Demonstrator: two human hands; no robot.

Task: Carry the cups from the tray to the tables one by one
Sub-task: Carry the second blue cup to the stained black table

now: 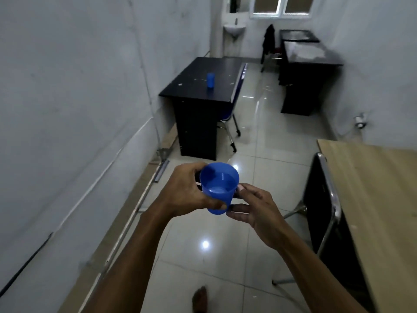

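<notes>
Head view: we walk a tiled aisle toward the black table (216, 71), where one blue cup (210, 80) already stands. Our left hand (187, 190) and right hand (255, 211) both grip the carried cup (218, 188) upright, probably to keep its liquid level. No tray is in view.

Pale grey walls (79, 86) flank a glossy white tiled floor (259, 136); a white-framed window (281, 7) and small wall-hung white basin (234, 30) stand at the far end.
</notes>
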